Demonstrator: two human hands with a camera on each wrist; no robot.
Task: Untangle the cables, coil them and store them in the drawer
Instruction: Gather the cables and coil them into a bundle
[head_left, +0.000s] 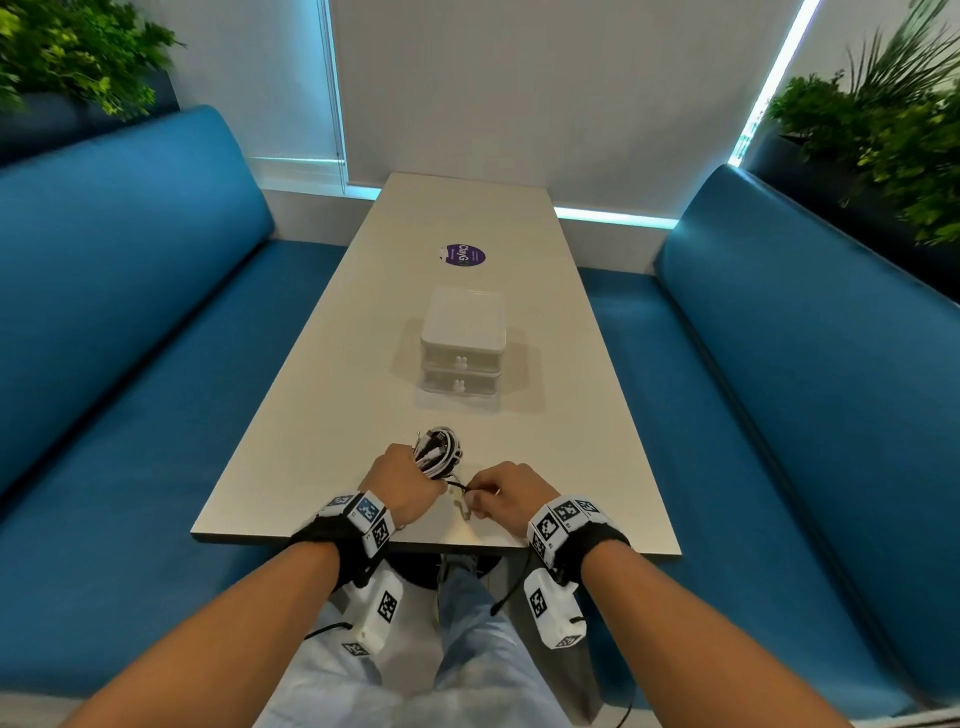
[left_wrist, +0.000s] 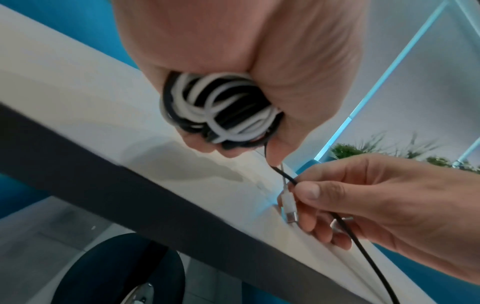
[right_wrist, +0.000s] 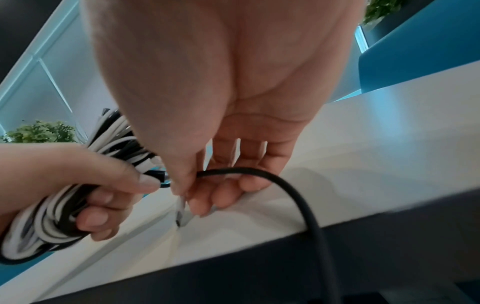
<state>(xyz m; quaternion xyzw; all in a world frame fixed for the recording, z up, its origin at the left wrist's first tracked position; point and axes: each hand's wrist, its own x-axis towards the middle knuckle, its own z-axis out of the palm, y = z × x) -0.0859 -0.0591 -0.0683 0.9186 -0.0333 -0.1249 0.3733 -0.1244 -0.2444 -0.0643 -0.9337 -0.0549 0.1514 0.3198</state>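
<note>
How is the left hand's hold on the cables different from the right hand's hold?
The left hand grips the whole black-and-white cable bundle in a fist; the right hand pinches only loose ends: a black cable and a white connector. Both hands are above the table's near edge.

Both hands (head_left: 408, 486) (head_left: 511, 496) curled, gripping.

An office lounge or café booth: blue padded benches (head_left: 156, 322) are flanking a long pale tabletop (head_left: 322, 364), with planters of greenery (head_left: 883, 135) sitting behind them.
</note>
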